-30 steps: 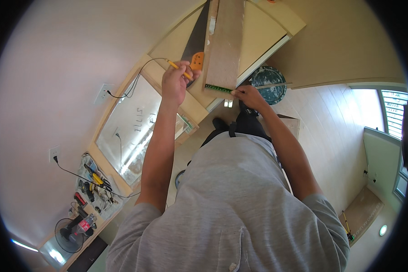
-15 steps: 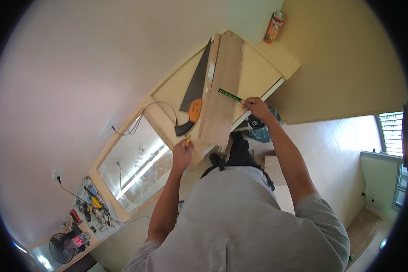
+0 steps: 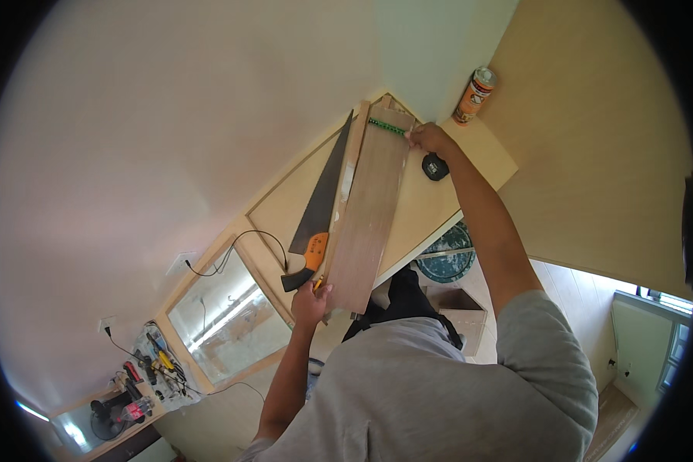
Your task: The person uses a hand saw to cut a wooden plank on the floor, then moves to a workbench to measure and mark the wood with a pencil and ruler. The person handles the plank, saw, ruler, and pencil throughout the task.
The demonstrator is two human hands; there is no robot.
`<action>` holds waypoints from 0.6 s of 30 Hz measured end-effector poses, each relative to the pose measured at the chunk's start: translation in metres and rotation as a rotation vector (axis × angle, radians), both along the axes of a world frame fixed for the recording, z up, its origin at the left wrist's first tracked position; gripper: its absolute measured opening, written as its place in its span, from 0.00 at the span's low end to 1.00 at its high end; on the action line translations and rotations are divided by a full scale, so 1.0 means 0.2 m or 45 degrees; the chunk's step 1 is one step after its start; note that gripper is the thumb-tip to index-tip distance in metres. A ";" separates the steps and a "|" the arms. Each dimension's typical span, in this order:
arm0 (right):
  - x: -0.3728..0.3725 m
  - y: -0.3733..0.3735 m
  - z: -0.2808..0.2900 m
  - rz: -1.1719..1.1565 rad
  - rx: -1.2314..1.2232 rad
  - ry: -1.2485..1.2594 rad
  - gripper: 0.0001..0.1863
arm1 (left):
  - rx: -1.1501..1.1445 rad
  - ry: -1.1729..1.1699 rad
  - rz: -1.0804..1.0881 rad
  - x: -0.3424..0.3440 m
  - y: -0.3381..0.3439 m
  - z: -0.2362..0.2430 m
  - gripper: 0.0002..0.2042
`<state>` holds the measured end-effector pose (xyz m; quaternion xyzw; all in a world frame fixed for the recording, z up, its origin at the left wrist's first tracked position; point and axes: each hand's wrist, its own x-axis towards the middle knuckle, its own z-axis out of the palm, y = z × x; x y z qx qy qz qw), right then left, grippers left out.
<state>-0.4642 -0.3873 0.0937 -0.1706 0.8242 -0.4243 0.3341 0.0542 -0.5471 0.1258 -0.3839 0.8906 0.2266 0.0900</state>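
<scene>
A pale wooden plank (image 3: 373,223) lies on the light wooden surface (image 3: 412,212), beside a narrow batten (image 3: 356,138). Left of them lies a handsaw (image 3: 322,181) with an orange and black handle. My left hand (image 3: 309,302) is closed on a yellow pencil (image 3: 318,284) by the plank's near end. My right hand (image 3: 428,137) is closed on the green blade (image 3: 386,125) of a tape measure, which lies across the plank near its far end. The black tape case (image 3: 434,168) is just below that hand.
An orange canister (image 3: 474,95) stands in the corner. A mirrored panel (image 3: 208,323) with a cable across it, assorted tools (image 3: 165,366) and a fan (image 3: 104,418) are at lower left. A paint-spattered round green object (image 3: 444,266) is below the work surface's edge.
My right hand has moved the tape forward to the plank's far end. My left hand, with the pencil, has come down from beside the saw handle toward the plank's near end.
</scene>
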 end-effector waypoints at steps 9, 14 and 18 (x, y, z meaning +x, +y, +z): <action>-0.08 -0.11 -0.05 0.098 0.303 0.205 0.24 | 0.200 -0.046 0.055 0.00 -0.04 0.01 0.24; 0.01 -0.06 0.06 -0.014 0.569 0.315 0.27 | 0.074 -0.112 0.219 -0.02 0.02 0.05 0.23; 0.04 -0.04 0.08 -0.113 0.584 0.283 0.27 | -0.021 -0.164 0.243 -0.02 0.02 0.06 0.22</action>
